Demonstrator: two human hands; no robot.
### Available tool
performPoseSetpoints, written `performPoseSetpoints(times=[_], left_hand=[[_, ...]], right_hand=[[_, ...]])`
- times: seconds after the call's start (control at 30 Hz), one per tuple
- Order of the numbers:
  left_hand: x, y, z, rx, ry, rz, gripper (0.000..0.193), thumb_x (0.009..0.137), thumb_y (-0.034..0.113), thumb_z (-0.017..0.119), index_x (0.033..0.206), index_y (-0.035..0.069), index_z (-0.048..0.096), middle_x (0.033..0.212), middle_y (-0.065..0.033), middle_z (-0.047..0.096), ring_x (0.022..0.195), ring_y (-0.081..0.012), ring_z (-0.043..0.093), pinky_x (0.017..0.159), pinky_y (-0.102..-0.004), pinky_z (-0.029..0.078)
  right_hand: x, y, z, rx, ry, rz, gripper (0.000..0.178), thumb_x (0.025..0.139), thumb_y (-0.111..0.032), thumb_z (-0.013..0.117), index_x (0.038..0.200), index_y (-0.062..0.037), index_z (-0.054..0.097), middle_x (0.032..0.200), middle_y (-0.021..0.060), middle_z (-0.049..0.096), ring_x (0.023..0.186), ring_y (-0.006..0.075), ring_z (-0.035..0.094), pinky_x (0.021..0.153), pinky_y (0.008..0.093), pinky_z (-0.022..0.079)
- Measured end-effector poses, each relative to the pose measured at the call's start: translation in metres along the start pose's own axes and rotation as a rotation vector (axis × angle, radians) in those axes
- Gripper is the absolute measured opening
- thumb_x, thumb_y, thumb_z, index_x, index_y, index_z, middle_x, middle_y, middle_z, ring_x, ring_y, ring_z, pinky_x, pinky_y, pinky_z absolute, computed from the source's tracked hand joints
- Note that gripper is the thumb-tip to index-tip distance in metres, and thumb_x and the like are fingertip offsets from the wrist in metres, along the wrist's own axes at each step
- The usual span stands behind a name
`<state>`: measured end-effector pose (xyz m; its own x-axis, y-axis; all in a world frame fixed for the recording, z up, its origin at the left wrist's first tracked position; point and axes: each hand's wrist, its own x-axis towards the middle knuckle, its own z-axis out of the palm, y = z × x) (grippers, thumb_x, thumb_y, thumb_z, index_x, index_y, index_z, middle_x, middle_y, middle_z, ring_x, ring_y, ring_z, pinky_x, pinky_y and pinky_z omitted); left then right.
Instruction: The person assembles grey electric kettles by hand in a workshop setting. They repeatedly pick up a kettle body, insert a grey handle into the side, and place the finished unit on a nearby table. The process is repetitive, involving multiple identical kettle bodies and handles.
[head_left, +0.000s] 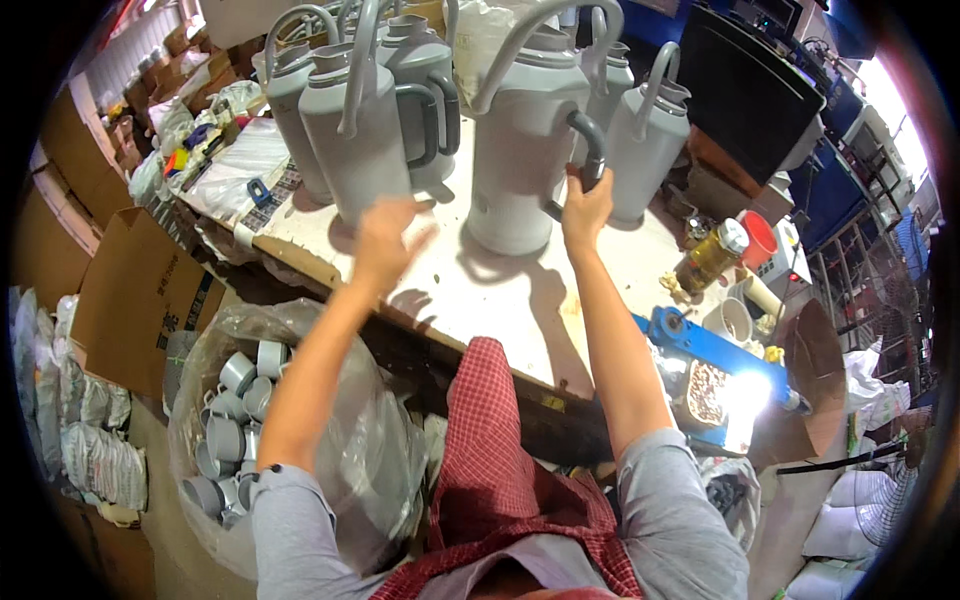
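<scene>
My right hand (587,215) is closed around the dark grey side handle (592,150) of a large light grey insulated jug (525,170). The jug stands upright on the white tabletop and has a tall carrying loop over its spout. My left hand (385,240) is a little smeared by motion, its fingers apart with nothing seen in them. It hovers over the table's near part, close to the foot of another grey jug (350,140). Further jugs of the same kind stand behind, and one (648,150) is right of the held jug.
A plastic bag of grey cups (225,440) sits below left, beside an open cardboard box (140,300). At the right are a lidded jar (712,255), a red cup (757,240), a blue tool (715,355) and a bright lamp (748,392). A black screen (745,95) stands behind.
</scene>
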<state>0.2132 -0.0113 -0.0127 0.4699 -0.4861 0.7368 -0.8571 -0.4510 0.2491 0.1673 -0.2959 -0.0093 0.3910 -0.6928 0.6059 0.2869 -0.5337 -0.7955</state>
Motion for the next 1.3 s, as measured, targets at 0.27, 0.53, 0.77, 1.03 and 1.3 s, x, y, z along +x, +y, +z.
performPoseSetpoints(times=[0.27, 0.53, 0.77, 1.03, 1.3], left_hand=[[-0.094, -0.035, 0.093, 0.078, -0.383, -0.221, 0.044, 0.083, 0.035, 0.064, 0.117, 0.008, 0.056, 0.132, -0.0096, 0.050, 0.125, -0.0301, 0.041, 0.110, -0.0485, 0.023], [-0.104, -0.036, 0.083, 0.059, -0.361, -0.256, 0.041, 0.082, 0.028, 0.063, 0.116, 0.008, 0.055, 0.131, -0.0092, 0.052, 0.125, -0.0306, 0.043, 0.110, -0.0482, 0.024], [-0.095, -0.034, 0.102, 0.022, -0.323, -0.214, 0.038, 0.083, 0.028, 0.062, 0.115, 0.007, 0.057, 0.129, -0.0094, 0.054, 0.125, -0.0290, 0.044, 0.109, -0.0473, 0.026], [0.000, 0.053, 0.028, -0.922, 0.211, -0.749, 0.030, 0.094, 0.027, 0.054, 0.115, 0.005, 0.058, 0.113, -0.0044, 0.061, 0.105, -0.0157, 0.057, 0.089, -0.0295, 0.046], [0.009, 0.148, -0.112, -2.020, -0.041, -0.461, 0.053, 0.093, 0.031, 0.049, 0.136, 0.000, 0.040, 0.140, -0.0164, 0.043, 0.133, -0.0309, 0.036, 0.114, -0.0547, 0.020]], right_hand=[[0.073, 0.093, 0.131, 0.005, -0.272, -0.007, 0.048, 0.080, -0.021, 0.069, 0.116, -0.0006, 0.046, 0.093, 0.0221, 0.063, 0.085, 0.0349, 0.063, 0.074, 0.0421, 0.048], [0.212, 0.044, 0.087, -0.648, -0.054, -0.814, 0.050, 0.073, -0.006, 0.065, 0.119, 0.0064, 0.051, 0.093, 0.0219, 0.062, 0.090, 0.0342, 0.060, 0.081, 0.0426, 0.049], [0.244, 0.014, -0.020, 0.319, -0.260, 0.115, 0.039, 0.088, -0.018, 0.064, 0.119, 0.0035, 0.055, 0.081, 0.0071, 0.063, 0.075, 0.0181, 0.063, 0.068, 0.0292, 0.050], [0.122, -0.228, -0.167, 0.395, -0.425, -0.056, 0.028, 0.097, -0.035, 0.051, 0.081, -0.0122, 0.056, 0.059, -0.0081, 0.038, 0.045, 0.0040, 0.034, 0.039, 0.0220, 0.027], [-0.036, -0.232, -0.179, 0.572, -1.039, 0.225, 0.032, 0.091, -0.027, 0.056, 0.084, 0.0026, 0.066, 0.071, 0.0110, 0.066, 0.055, 0.0177, 0.060, 0.055, 0.0308, 0.049]])
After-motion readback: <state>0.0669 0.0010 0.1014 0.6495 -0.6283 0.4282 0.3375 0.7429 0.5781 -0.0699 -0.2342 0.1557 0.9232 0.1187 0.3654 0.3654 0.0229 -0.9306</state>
